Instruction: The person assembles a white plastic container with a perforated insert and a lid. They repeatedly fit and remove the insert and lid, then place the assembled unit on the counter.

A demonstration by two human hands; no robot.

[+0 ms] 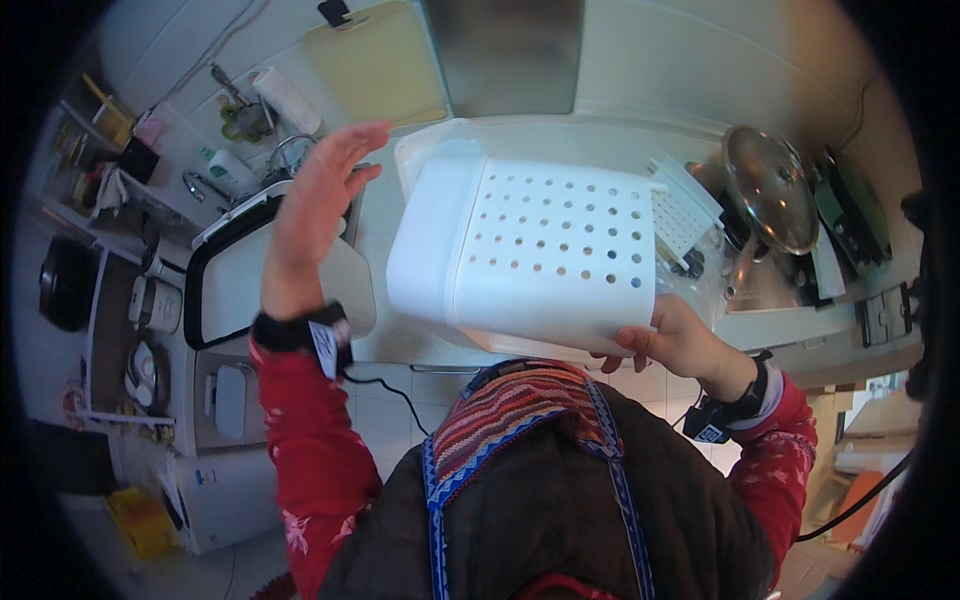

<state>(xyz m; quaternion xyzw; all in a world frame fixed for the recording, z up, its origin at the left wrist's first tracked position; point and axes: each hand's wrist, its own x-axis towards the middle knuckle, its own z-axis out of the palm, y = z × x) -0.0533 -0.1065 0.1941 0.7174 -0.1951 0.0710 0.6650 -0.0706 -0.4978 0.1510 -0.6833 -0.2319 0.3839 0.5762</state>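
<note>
A white plastic basket (560, 235) with rows of round holes in its side lies tipped over above the counter, in front of my body. My right hand (672, 338) grips its lower right corner, thumb on the outer face and the other fingers partly hidden underneath. My left hand (318, 200) is raised to the left of the basket, apart from it, with fingers stretched out and holding nothing. Behind the basket's upper left end a pale translucent plastic piece (437, 140) shows in part.
At the right, a lidded pan (770, 190) stands near a white perforated plastic piece (685, 208) and a clear plastic bag (708, 275). A black-rimmed bin (200, 300) and a faucet (205, 185) are at the left. Cutting boards (375, 65) lean on the back wall.
</note>
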